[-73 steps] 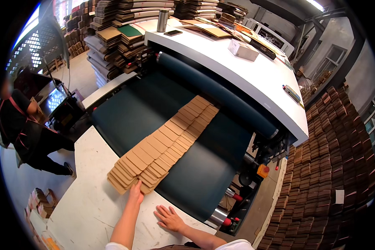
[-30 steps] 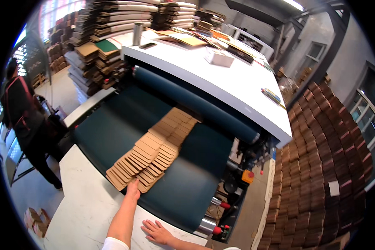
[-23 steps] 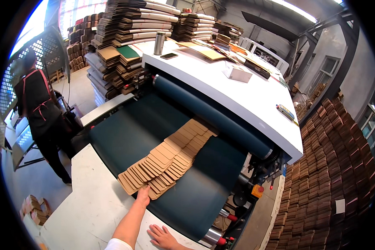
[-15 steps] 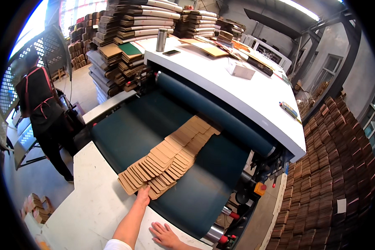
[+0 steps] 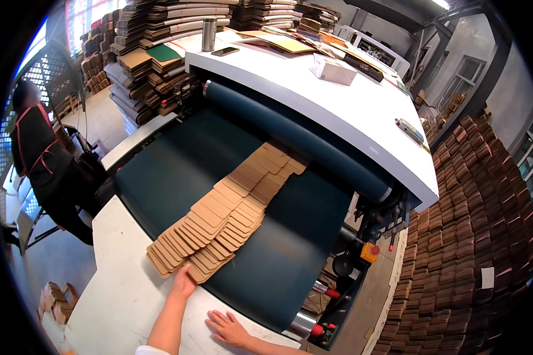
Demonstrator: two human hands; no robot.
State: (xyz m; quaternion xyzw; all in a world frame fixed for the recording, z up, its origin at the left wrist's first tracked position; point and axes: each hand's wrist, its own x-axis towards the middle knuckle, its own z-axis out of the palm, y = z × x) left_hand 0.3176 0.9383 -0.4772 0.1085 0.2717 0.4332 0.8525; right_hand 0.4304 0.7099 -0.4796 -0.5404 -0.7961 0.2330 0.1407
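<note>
Overlapping rows of brown cardboard pieces [image 5: 220, 208] with rounded corners lie across a dark green conveyor belt [image 5: 296, 248]. They stretch from the big roller [image 5: 296, 142] to the belt's near edge, where the closest ones reach over the white worktop [image 5: 124, 284]. My left hand [image 5: 184, 284] is at the near end of the rows, its fingers closed on the edge of the nearest pieces; some fingertips are hidden there. Flat on the worktop, to the right of it, rests my right hand [image 5: 230, 329], fingers spread and holding nothing.
Beyond the roller a white machine top [image 5: 302, 89] carries a metal flask [image 5: 209, 34], a phone [image 5: 225, 51] and a small box [image 5: 333, 70]. Tall cardboard stacks [image 5: 456, 248] line the right. A person in a dark apron [image 5: 41, 148] stands left. A yellow-and-red button box [image 5: 370, 252] sits beside the belt.
The whole view has shifted, so most things appear farther left and higher. My left hand stays at the near end of the cardboard rows; my right hand still lies spread on the worktop.
</note>
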